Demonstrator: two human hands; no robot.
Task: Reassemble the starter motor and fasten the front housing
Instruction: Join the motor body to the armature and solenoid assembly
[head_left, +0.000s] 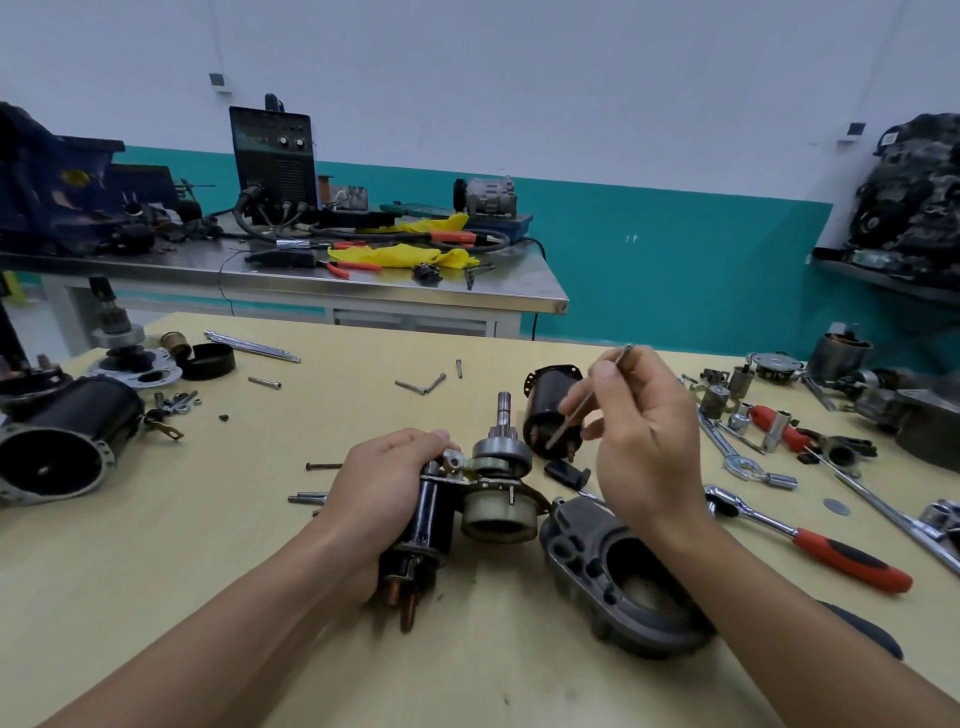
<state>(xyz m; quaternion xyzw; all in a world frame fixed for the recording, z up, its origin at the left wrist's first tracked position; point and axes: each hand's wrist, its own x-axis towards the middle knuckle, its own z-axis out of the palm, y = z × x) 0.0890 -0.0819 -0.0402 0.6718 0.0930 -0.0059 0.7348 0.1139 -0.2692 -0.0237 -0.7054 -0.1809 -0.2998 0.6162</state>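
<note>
While the left hand (385, 488) grips the starter assembly (496, 506) at frame centre, the nearer right hand (641, 431) pinches a bolt (561, 431) slanting down-left toward it, the front housing (582, 540) lying on the worktop (493, 675) just right.

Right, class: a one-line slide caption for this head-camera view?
Reassembly: left hand grips the starter motor assembly, right hand pinches a thin rod, front housing lies alongside.
</note>
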